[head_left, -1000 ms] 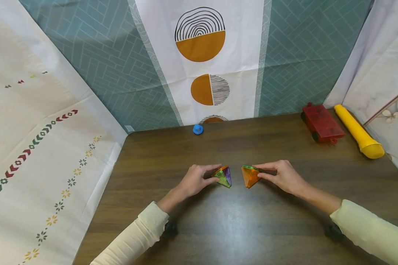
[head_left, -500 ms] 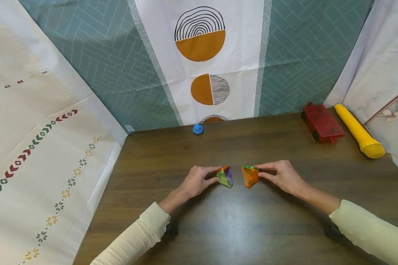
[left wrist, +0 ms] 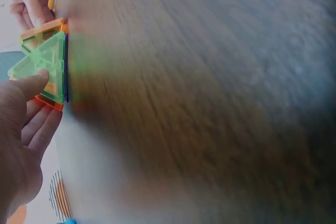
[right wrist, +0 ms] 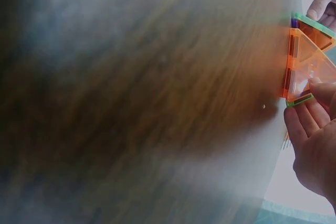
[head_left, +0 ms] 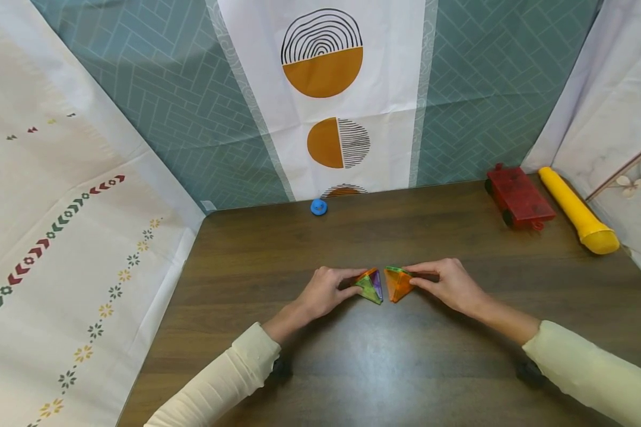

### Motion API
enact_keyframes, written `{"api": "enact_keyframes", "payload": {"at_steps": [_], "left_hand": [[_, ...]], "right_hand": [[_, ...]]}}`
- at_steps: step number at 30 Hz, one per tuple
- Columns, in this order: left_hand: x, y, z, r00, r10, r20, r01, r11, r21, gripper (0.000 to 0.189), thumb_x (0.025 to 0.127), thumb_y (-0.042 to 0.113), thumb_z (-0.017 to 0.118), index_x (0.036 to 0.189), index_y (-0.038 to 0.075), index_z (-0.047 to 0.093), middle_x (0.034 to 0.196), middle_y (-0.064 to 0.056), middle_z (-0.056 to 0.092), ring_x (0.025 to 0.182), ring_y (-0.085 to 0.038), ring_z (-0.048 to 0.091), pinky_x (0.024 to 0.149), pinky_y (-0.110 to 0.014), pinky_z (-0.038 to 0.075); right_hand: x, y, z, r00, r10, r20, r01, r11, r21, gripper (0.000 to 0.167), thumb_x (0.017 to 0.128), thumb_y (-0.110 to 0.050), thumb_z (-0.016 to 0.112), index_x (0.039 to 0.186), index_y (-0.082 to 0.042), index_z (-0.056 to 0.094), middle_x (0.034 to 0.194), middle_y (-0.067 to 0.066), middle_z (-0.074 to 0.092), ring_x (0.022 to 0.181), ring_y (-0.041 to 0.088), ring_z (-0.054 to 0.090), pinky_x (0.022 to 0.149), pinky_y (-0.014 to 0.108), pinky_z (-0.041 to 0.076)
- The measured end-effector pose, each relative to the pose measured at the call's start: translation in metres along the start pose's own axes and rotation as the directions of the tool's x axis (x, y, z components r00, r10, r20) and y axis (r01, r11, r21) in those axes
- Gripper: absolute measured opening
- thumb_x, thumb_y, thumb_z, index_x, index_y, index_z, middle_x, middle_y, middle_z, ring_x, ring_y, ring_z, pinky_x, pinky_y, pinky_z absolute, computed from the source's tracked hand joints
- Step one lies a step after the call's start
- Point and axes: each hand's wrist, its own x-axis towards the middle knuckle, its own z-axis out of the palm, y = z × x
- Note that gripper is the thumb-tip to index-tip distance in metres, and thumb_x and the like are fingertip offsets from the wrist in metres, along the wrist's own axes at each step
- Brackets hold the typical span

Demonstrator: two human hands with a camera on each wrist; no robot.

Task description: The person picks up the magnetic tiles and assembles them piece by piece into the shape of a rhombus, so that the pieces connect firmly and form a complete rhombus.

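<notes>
Two small pyramids of translucent triangular magnetic tiles stand on the wooden table (head_left: 310, 249), a narrow gap between them in the head view. My left hand (head_left: 323, 292) pinches the left pyramid (head_left: 370, 287), which has green, purple and orange faces. Its thumb lies on the green tile (left wrist: 52, 56) in the left wrist view. On the other side, my right hand (head_left: 451, 286) holds the orange pyramid (head_left: 397, 284) between thumb and fingers. A green tile edge (right wrist: 300, 99) of that pyramid shows by the fingertips in the right wrist view.
At the back edge of the table lies a small blue round piece (head_left: 319, 207). A red toy wagon (head_left: 520, 197) and a yellow toy microphone (head_left: 579, 212) lie at the back right. Patterned cloths hang behind and at both sides.
The left hand has moved its pyramid to the right, and the right hand has shifted the orange one slightly left. The gap between the two pyramids is narrower.
</notes>
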Motion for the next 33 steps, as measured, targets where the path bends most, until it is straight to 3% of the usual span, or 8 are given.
{"api": "enact_keyframes", "payload": {"at_steps": [9,15,24,30,33], "left_hand": [[0.0019,0.0013,0.0017,1.0,0.03,-0.005,-0.03,0.999,0.034,0.063,0.094,0.028,0.084,0.15,0.007,0.062,0.131,-0.008,0.074,0.112,-0.016,0.073,0.088,-0.03,0.061],[0.0013,0.0007,0.001,0.999,0.042,-0.026,-0.041,0.998,0.049,0.062,0.094,0.027,0.084,0.149,0.006,0.063,0.134,-0.008,0.072,0.113,-0.02,0.074,0.09,-0.035,0.061],[0.0027,0.0012,0.005,0.998,0.053,-0.015,-0.052,0.997,0.06,0.055,0.096,0.028,0.082,0.146,0.01,0.066,0.135,-0.005,0.072,0.113,-0.011,0.071,0.09,-0.028,0.06],[0.0028,0.0034,0.0086,0.999,0.044,-0.005,-0.043,0.996,0.079,0.053,0.097,0.029,0.081,0.146,0.013,0.067,0.129,-0.004,0.075,0.085,0.0,0.065,0.075,-0.017,0.054],[0.0032,0.0038,0.0097,0.999,0.038,-0.011,-0.037,0.996,0.085,0.052,0.097,0.028,0.081,0.145,0.014,0.068,0.127,-0.003,0.076,0.088,0.0,0.067,0.075,-0.017,0.055]], "right_hand": [[0.0015,-0.0021,-0.0016,0.999,-0.034,-0.006,0.034,0.999,0.018,0.038,0.089,-0.002,0.085,0.126,-0.002,0.078,0.121,0.016,0.077,0.11,0.035,0.075,0.085,0.046,0.062],[0.0029,-0.0012,-0.0019,0.999,-0.033,0.022,0.033,0.999,0.002,0.038,0.089,-0.003,0.085,0.127,-0.004,0.078,0.121,0.015,0.076,0.111,0.033,0.075,0.088,0.046,0.061],[0.0023,0.0005,0.0052,0.999,-0.036,0.031,0.036,0.999,0.021,0.037,0.09,-0.004,0.085,0.127,-0.003,0.078,0.12,0.016,0.077,0.109,0.032,0.075,0.086,0.045,0.062],[0.0019,0.001,0.0066,0.999,-0.034,0.04,0.032,0.999,0.033,0.037,0.09,-0.003,0.084,0.127,-0.003,0.078,0.12,0.016,0.077,0.108,0.03,0.076,0.085,0.042,0.062],[0.002,0.0007,0.0063,0.999,-0.037,0.036,0.035,0.998,0.053,0.036,0.091,-0.003,0.084,0.126,-0.003,0.078,0.12,0.017,0.077,0.106,0.031,0.076,0.085,0.042,0.062]]}}
